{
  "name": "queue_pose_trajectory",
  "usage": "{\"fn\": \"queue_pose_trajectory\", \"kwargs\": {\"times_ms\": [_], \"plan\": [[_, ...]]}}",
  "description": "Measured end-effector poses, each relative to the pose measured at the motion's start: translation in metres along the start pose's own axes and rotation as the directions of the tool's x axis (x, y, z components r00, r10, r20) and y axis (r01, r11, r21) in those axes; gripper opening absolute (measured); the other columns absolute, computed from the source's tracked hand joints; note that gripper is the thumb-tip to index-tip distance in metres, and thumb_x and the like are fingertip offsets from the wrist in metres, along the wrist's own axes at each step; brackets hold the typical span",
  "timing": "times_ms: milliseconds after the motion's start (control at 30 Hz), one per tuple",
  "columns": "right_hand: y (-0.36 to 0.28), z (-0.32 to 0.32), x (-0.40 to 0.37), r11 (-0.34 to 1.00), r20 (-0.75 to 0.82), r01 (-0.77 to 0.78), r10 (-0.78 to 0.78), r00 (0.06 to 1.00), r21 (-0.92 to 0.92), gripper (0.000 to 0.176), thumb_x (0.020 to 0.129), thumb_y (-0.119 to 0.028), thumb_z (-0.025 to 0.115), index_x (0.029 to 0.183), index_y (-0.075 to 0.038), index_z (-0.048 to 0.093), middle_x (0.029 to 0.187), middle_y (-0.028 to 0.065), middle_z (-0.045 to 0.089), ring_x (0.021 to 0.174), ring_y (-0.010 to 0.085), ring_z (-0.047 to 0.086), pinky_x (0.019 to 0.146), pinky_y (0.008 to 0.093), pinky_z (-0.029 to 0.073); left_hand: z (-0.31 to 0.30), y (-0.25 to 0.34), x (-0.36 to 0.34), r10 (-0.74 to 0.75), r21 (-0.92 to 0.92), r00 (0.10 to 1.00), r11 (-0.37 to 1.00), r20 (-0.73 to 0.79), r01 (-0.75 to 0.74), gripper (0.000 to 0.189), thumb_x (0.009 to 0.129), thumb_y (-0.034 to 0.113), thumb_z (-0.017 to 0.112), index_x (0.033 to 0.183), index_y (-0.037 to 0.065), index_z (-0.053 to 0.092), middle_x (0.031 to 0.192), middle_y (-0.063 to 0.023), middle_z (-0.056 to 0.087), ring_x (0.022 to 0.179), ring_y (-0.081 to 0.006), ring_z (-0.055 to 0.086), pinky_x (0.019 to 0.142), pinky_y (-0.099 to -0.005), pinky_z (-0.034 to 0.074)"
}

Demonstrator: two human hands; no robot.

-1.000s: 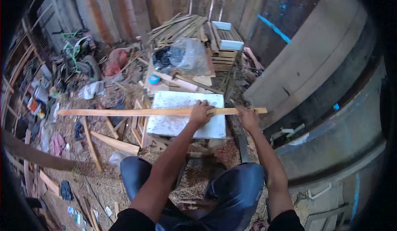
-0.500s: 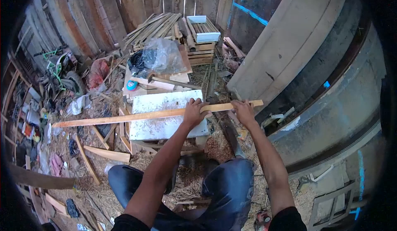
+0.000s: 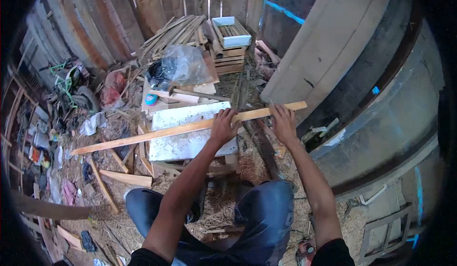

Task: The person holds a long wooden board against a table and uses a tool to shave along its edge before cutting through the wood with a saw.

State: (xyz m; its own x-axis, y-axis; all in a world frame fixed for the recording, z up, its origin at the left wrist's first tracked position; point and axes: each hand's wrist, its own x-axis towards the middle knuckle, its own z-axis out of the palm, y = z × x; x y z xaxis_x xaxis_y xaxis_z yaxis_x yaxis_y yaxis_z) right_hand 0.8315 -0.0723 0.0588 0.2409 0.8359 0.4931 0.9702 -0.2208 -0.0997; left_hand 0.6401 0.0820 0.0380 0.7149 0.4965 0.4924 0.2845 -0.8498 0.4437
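A long, narrow wooden strip [image 3: 181,129] lies slantwise across a scuffed white board [image 3: 190,144], its right end higher in view than its left. My left hand [image 3: 223,127] is closed over the strip near the board's right edge. Farther right, my right hand [image 3: 284,123] grips the strip close to its right end, beyond the board. Both sets of fingers curl over the far edge, and the undersides are hidden. Behind the board lie a hammer [image 3: 197,93] and a blue tape measure [image 3: 151,99].
Loose wood offcuts [image 3: 126,177] lie left of the board. At the back are stacked sticks [image 3: 176,33], a white tray [image 3: 237,41] and clear plastic [image 3: 184,66]. Large curved panels [image 3: 328,42] lean on the right. A red tool [image 3: 305,252] sits near my right foot.
The strip has tilted and shifted slightly right: its right end is farther up in view, its left end lower. Both hands still hold it, the right one having moved up a little.
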Motion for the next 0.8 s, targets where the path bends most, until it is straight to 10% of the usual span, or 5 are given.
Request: {"fn": "queue_pose_trajectory", "kwargs": {"times_ms": [800], "plan": [[-0.072, -0.039, 0.079, 0.975, -0.080, 0.224, -0.222, 0.972, 0.016, 0.031, 0.073, -0.012, 0.066, 0.104, -0.014, 0.063, 0.102, 0.0010, 0.060, 0.102, 0.0212, 0.048, 0.088, 0.0448, 0.029, -0.079, -0.044, -0.012, 0.081, 0.117, 0.977, 0.991, -0.199, -0.059, 0.030, 0.081, 0.026, 0.060, 0.103, 0.006, 0.053, 0.094, -0.0103, 0.055, 0.089, -0.0283, 0.053, 0.078, -0.0399, 0.038]]}}
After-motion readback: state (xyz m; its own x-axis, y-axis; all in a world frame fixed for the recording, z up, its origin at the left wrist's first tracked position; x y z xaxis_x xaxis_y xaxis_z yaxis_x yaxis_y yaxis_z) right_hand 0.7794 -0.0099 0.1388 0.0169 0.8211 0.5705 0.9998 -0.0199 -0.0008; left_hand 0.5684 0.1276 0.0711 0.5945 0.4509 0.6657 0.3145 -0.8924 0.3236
